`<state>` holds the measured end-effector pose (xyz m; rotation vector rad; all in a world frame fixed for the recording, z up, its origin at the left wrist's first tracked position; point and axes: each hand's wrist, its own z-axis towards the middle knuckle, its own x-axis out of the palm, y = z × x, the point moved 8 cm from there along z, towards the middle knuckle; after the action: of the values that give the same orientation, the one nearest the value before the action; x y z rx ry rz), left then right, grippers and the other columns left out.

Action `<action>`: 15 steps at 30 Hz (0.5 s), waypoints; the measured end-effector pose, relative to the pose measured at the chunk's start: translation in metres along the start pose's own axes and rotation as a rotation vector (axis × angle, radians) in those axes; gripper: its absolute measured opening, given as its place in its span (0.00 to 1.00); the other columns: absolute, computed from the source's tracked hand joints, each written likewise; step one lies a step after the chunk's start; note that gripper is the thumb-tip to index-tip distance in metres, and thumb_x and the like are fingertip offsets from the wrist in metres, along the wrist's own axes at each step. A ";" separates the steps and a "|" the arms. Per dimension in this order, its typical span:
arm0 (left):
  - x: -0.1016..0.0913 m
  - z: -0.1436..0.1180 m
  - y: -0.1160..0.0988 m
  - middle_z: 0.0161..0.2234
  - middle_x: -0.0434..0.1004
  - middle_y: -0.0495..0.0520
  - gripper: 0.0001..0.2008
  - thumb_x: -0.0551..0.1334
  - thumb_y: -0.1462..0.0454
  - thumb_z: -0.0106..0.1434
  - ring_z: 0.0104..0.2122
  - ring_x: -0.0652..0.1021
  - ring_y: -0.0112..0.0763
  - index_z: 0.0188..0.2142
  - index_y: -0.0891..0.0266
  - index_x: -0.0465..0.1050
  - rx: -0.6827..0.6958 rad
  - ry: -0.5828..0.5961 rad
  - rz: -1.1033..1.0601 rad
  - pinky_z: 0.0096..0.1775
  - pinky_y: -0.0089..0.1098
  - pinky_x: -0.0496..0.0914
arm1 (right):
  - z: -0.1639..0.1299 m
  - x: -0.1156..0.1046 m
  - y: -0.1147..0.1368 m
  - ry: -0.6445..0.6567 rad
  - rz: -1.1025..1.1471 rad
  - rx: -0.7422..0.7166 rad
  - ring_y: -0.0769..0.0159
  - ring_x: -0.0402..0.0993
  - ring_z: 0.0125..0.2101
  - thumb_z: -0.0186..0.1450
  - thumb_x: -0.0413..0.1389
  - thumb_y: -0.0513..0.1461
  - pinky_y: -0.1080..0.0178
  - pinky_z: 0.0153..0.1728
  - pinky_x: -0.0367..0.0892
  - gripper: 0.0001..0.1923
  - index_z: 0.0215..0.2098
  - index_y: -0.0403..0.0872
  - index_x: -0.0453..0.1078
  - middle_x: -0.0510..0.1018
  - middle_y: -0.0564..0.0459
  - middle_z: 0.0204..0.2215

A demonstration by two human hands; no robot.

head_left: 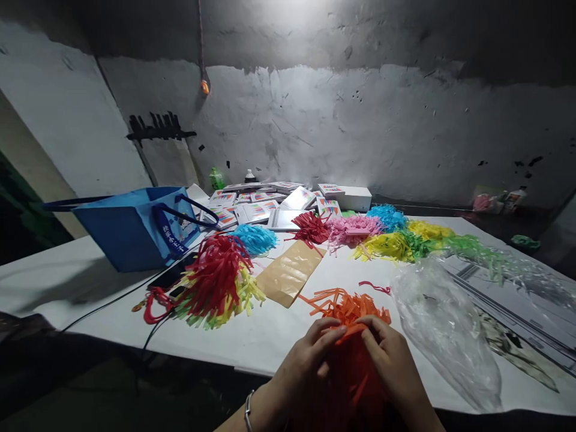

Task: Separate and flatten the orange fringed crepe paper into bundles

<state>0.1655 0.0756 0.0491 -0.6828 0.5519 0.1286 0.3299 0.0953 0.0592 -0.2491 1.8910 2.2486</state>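
Note:
Both hands meet at the middle of an orange paper tassel at the table's front edge. Its fringe spreads out on the table beyond my fingers, while more orange-red strips hang below, in shadow. My left hand pinches the tassel from the left, fingers bent over its band. On the right, my right hand has thumb and fingers closed on the same band, close to the left fingertips. Farther left lies a bundled tassel of red and yellow-green strips. A brown paper envelope rests beyond my hands.
A blue bag stands at the left. Pink, yellow, blue and green tassels line the back right. Behind them are piled flat boxes. Clear plastic wrap lies at right. A black cable crosses the left side.

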 end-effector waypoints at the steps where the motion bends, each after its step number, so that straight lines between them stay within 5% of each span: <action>1: 0.001 0.001 0.000 0.57 0.69 0.57 0.39 0.53 0.81 0.58 0.52 0.78 0.36 0.64 0.46 0.63 0.027 0.014 0.024 0.50 0.33 0.76 | 0.002 0.000 -0.002 0.011 0.043 0.030 0.57 0.77 0.31 0.62 0.55 0.49 0.59 0.33 0.71 0.14 0.33 0.49 0.74 0.81 0.50 0.31; 6: -0.016 0.006 0.003 0.45 0.78 0.56 0.13 0.60 0.71 0.67 0.48 0.79 0.40 0.46 0.56 0.77 -0.022 -0.141 0.146 0.47 0.33 0.76 | 0.007 0.000 -0.025 -0.061 0.215 0.115 0.55 0.80 0.31 0.61 0.56 0.54 0.57 0.29 0.75 0.19 0.37 0.47 0.72 0.82 0.49 0.32; 10: -0.042 0.004 -0.004 0.43 0.78 0.57 0.06 0.63 0.70 0.64 0.46 0.77 0.41 0.37 0.58 0.75 -0.023 -0.278 0.176 0.49 0.39 0.73 | 0.006 -0.039 -0.056 -0.407 0.195 0.119 0.51 0.79 0.41 0.57 0.56 0.56 0.57 0.35 0.75 0.24 0.41 0.47 0.71 0.82 0.46 0.39; 15: -0.074 0.002 0.021 0.31 0.77 0.50 0.08 0.60 0.73 0.59 0.33 0.76 0.31 0.35 0.60 0.74 -0.410 -0.319 -0.296 0.36 0.28 0.71 | 0.001 -0.096 -0.081 -0.668 0.110 0.080 0.52 0.79 0.34 0.62 0.53 0.57 0.55 0.31 0.75 0.23 0.41 0.49 0.72 0.82 0.48 0.32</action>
<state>0.0977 0.0975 0.0770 -1.1118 0.1113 0.0712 0.4436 0.1058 0.0061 0.5619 1.6346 1.9562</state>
